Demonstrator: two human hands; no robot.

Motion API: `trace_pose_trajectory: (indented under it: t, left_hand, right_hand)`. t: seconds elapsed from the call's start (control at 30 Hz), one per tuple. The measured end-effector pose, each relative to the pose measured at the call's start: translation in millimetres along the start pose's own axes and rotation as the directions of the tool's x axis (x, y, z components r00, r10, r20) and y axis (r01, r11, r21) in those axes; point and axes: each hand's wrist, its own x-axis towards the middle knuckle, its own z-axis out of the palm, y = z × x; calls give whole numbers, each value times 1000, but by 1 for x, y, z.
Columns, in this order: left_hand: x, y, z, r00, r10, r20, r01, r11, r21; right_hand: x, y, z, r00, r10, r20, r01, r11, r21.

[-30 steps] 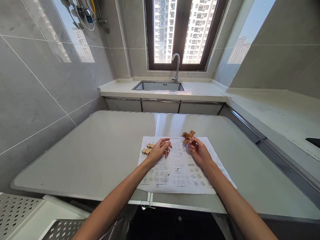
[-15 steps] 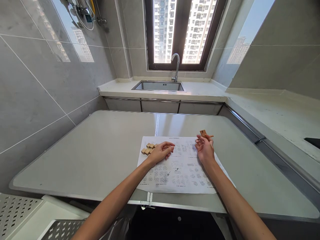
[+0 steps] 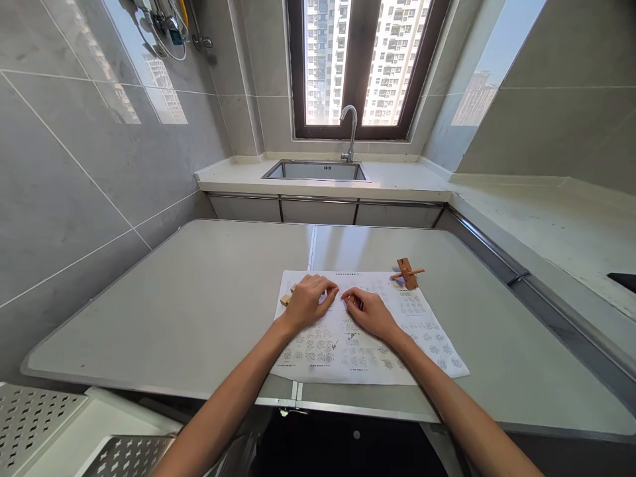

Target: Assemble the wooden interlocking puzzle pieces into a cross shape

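Hands both rest palm-down on the printed sheet (image 3: 368, 331), which lies flat on the grey counter (image 3: 199, 285). Left hand (image 3: 307, 303) covers most of a cluster of pale wooden blocks (image 3: 287, 297); only a corner shows at its 9 o'clock. Fingers curled over them, so whether the grip has closed on a block cannot be told. Right hand (image 3: 370, 313) lies just beside the left, fingers loosely bent, fingertips on the paper, nothing visibly held.

Assembled wooden cross piece (image 3: 407, 273) stands free at 1 o'clock from the right hand, at the sheet's far right corner, untouched.

Handling, as judged: blocks are small, light, rigid wood with square edges, not fragile; a pinch across two opposite flat faces should hold. Cross piece looks like interlocked parts; lift by the thick central bar, not the thin peg, which could slide out. Sheet is thin and limp.

Sink (image 3: 316, 171) and tap (image 3: 350, 132) at 12 o'clock, well apart.
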Motion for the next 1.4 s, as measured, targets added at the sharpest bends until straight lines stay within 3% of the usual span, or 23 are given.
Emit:
trace_pose_trajectory:
  t: [0.13, 0.33, 0.47, 0.7, 1.07, 1.27, 1.4]
  left_hand:
    - [4, -25, -19, 974, -93, -205, 104, 994, 44]
    - [-9, -70, -48, 984, -168, -63, 174, 978, 114]
    - [-13, -82, -52, 965, -254, -65, 260, 958, 120]
    - [-13, -74, -46, 968, -244, -55, 249, 958, 145]
    - [-13, -42, -39, 952, -262, 160, 291, 936, -198]
    - [-14, -44, -45, 964, -161, 214, 171, 985, -32]
    - [-16, -45, -44, 961, -62, 268, 67, 998, -10]
  right_hand:
    - [-1, -3, -3, 1000, 9, 1, -9, 1000, -4]
    - [-1, -8, -4, 999, 30, 18, -30, 1000, 5]
    - [-2, -7, -4, 999, 28, 19, -28, 1000, 6]
    - [-2, -5, -3, 1000, 12, 16, -12, 1000, -9]
    - [-2, -5, -2, 1000, -13, 6, 13, 999, -29]
    - [-5, -12, -2, 998, -49, 51, 48, 999, 18]
    - [-6, -13, -2, 993, -89, 83, 90, 996, 1]
